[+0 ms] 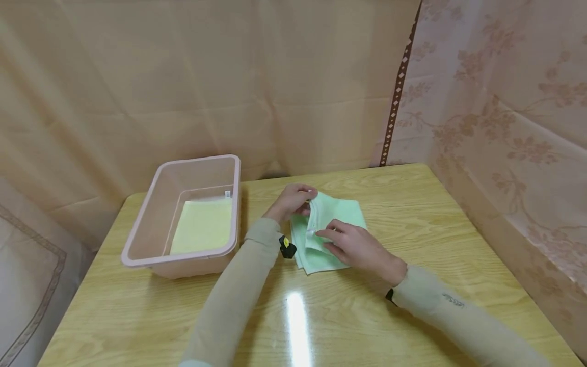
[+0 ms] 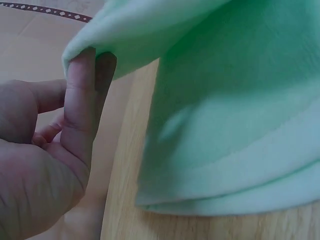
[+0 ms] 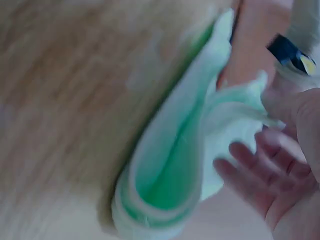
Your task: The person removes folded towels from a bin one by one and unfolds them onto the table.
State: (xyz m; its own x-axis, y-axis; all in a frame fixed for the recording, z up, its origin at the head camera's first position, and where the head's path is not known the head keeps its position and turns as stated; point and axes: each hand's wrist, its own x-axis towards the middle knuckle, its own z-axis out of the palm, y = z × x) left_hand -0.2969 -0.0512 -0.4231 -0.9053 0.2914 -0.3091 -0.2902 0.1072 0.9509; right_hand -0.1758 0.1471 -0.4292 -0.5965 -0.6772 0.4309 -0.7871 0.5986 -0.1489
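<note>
A folded pale green cloth (image 1: 339,214) lies on the table, its near-left side lifted and bent over. My left hand (image 1: 293,200) holds the raised upper edge; in the left wrist view, the cloth drapes over the fingertips of the left hand (image 2: 55,130). From the right, my right hand (image 1: 362,244) pinches the cloth's edge beside a small white tag (image 1: 311,232). In the blurred right wrist view, a thin corner runs between the thumb and index finger of the right hand (image 3: 285,170), while the other fingers spread loosely. The cloth (image 3: 170,165) forms an open loop there.
A pink plastic basin (image 1: 133,239) stands on the left of the wooden table (image 1: 367,316). Inside it lies a flat yellow cloth (image 1: 204,224) with a white tag. Beige curtains (image 1: 197,76) hang behind, and a floral curtain (image 1: 518,127) is at the right.
</note>
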